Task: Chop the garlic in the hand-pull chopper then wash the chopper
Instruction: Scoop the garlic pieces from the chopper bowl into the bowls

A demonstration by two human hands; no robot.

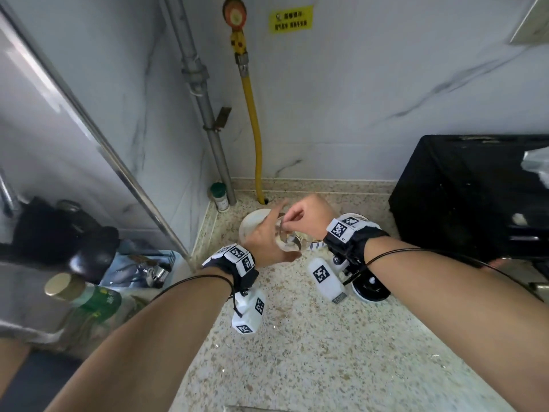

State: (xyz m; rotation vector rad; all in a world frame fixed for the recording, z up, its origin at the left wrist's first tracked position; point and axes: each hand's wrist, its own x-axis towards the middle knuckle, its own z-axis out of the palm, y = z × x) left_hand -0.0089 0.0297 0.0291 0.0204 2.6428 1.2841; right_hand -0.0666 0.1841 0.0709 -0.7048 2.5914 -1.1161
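Note:
My left hand [269, 237] grips the clear chopper cup [286, 243] and holds it tilted above the speckled counter [312, 352]. My right hand [307, 215] reaches into the cup's mouth with thumb and fingers pinched; what they pinch is too small to tell. A curved blade [295, 242] shows inside the cup. A white round bowl or lid [251, 224] lies on the counter just behind my left hand. The garlic is not clearly visible.
A small green-capped white bottle [219, 197] stands in the back corner by a grey pipe [208, 114] and a yellow hose [254, 123]. A black cloth-covered box [463, 191] sits at right. Bottles and clutter [89, 292] fill the lower left.

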